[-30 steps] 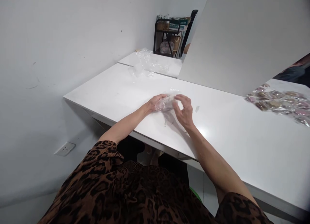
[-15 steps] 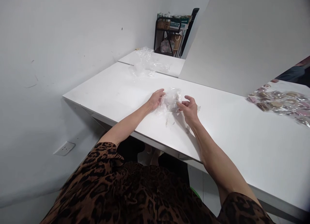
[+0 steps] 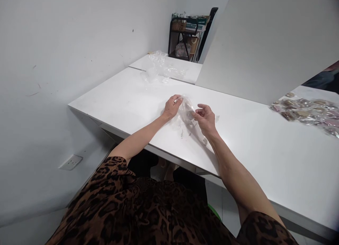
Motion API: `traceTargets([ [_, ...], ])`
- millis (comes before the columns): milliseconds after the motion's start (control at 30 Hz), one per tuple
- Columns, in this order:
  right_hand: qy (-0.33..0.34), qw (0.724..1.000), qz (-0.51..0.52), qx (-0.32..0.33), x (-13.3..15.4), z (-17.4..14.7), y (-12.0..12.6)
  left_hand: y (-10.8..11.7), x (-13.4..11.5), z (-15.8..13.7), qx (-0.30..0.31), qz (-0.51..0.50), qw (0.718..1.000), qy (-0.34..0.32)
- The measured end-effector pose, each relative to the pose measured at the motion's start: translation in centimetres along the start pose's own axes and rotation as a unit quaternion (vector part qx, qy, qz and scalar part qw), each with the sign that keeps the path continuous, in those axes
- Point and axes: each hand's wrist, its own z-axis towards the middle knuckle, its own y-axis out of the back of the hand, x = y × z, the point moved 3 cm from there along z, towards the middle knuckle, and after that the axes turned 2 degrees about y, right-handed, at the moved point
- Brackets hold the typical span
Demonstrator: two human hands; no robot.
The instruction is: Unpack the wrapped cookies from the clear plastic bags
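Over the middle of the white table (image 3: 119, 93), a crumpled clear plastic bag (image 3: 183, 114) is stretched between my two hands. My left hand (image 3: 172, 106) is closed on its upper left part, thumb against fingers. With thumb and forefinger, my right hand (image 3: 206, 119) pinches the bag's right side, the other fingers curled loosely apart. Something greyish shows through the plastic near the right fingertips, too blurred to name. Small grey marks (image 3: 205, 142) dot the tabletop close to my right wrist.
More crumpled clear plastic (image 3: 159, 66) lies at the table's back left. Several clear-wrapped brown and pink pieces (image 3: 307, 111) are spread at the far right, beside a tall pale panel (image 3: 251, 43). A dark shelf rack (image 3: 182, 36) stands behind. The wall (image 3: 66, 43) borders the left side.
My left hand has moved slightly up and right and closed on the bag's upper part. The bag now looks narrower and drawn upward. My right hand keeps its pinch, almost in place.
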Motion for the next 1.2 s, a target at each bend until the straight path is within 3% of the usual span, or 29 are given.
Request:
traceTargets([
  [200, 0.023, 0.999, -0.024, 0.009, 0.5, 0.3, 0.7, 0.7, -1.1, 0.3, 0.080, -0.013, 0.995, -0.050],
  [267, 0.034, 0.999, -0.037, 0.014, 0.8, 0.3, 0.9, 1.2, -1.4, 0.7, 0.078, -0.050, 0.996, -0.011],
  [333, 0.037, 0.999, -0.030, 0.013, 1.2, 0.3, 1.0, 1.8, -1.3, 1.1, 0.040, -0.120, 0.989, 0.071],
  [433, 0.028, 0.999, 0.024, -0.004, 1.6, 0.4, 1.3, 2.9, -0.6, 1.6, -0.062, -0.223, 0.953, 0.198],
  [567, -0.003, 0.993, 0.110, -0.039, 2.2, 0.5, 1.7, 3.6, -0.2, 1.7, -0.136, -0.275, 0.925, 0.223],
  [667, -0.093, 0.971, 0.207, -0.081, 2.1, 0.8, 2.2, 3.5, -0.1, 1.5, -0.138, -0.278, 0.920, 0.241],
  [767, -0.175, 0.929, 0.294, -0.141, 1.8, 0.9, 2.5, 3.2, -0.1, 1.3, -0.097, -0.307, 0.899, 0.296],
  [833, -0.190, 0.917, 0.312, -0.160, 1.6, 0.9, 2.5, 3.0, -0.1, 1.1, -0.044, -0.341, 0.878, 0.333],
  [1033, -0.109, 0.950, 0.282, -0.080, 1.7, 0.6, 1.5, 1.8, 0.4, 0.3, 0.139, -0.338, 0.839, 0.403],
  [1133, -0.126, 0.942, 0.305, -0.064, 1.6, 0.6, 1.3, 1.0, 0.5, -0.2, 0.216, -0.329, 0.827, 0.402],
  [1200, -0.152, 0.931, 0.323, -0.078, 1.2, 0.8, 1.4, 0.7, 0.3, -0.3, 0.228, -0.340, 0.835, 0.369],
])
